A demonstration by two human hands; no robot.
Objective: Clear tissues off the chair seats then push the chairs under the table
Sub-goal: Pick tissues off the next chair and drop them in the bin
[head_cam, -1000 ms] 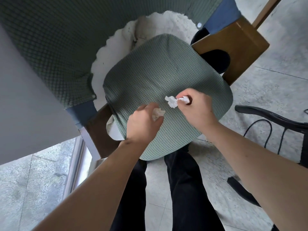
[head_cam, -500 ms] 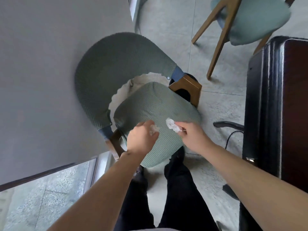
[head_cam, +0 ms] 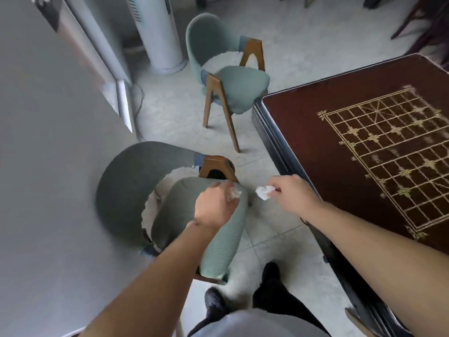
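Tissue wad [head_cam: 263,191]: light, soft, pinched in right hand [head_cam: 292,194] w/ fingertips, above floor. Left hand [head_cam: 215,206] closed on second wad [head_cam: 234,193] over near chair seat [head_cam: 218,249]. Chair's heavier; I'd push at backrest.

Tiled floor [head_cam: 170,122] — two chairs [head_cam: 233,86].

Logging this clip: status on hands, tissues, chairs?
Left hand shut on tissue; right hand pinching second tissue. Near chair seat clear, not pushed under table. Nothing blocking.
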